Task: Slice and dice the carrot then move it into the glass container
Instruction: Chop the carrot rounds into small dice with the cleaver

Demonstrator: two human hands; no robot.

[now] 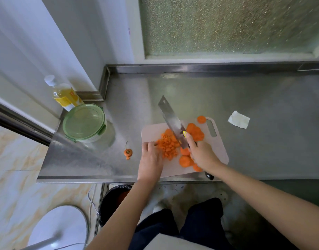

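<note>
Steel counter (245,91) carrying pink board (151,132). Right hand (202,156) gripping knife (171,118) handle, forefinger lying straight along blade back, edge sitting between dice (168,145) and slices (195,131). Left hand (150,159) fingers curling under, tips touching dice; whether pinching piece, cannot tell. Container (84,122) standing lidded well left of board, bottle (66,96) behind it. Carrot top (128,152) lying between. Tissue (238,119) lying right of board.

A small kitchen: stainless steel counter (245,98), cutting board (151,132), cleaver (170,118), oil bottle (65,94).
</note>
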